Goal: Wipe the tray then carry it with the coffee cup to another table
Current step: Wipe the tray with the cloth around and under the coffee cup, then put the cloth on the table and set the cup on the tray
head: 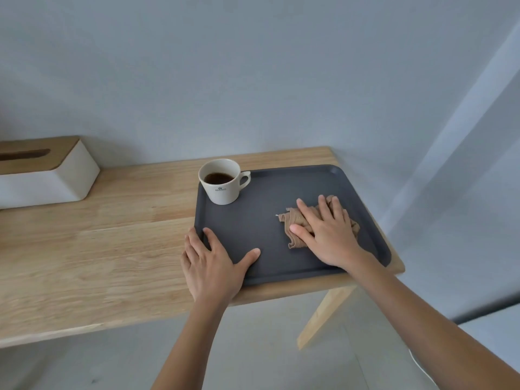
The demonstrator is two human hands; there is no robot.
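Head view: dark grey rectangular plastic tray point(267, 257) with a raised rim lies flat at the right end of a light wooden table point(98, 249), near the table's right edge. White ceramic coffee cup point(220, 182) stands upright in the tray's far-left corner, dark coffee inside, handle pointing right, small print on its front too small to read. Crumpled beige-brown cloth point(295, 220) lies on the tray floor, right of centre, well apart from the cup.

Right hand point(326, 235) palm-down, flat on the cloth, forearm coming in from the lower right. Fingers spread, extended toward the tray's far edge, thumb out to the left at the cloth's left side. Pressing, not gripping.

Left hand point(213, 266) palm-down over the tray's near-left corner, forearm rising straight from the bottom. Fingers slightly spread; index finger and thumb lie inside the tray, the other fingers rest on or just outside the left rim. Thumb splayed right across the tray floor. No clasp.

White tissue box with a slotted wooden lid point(42, 173) sits on the table well left of the tray, by the pale wall.
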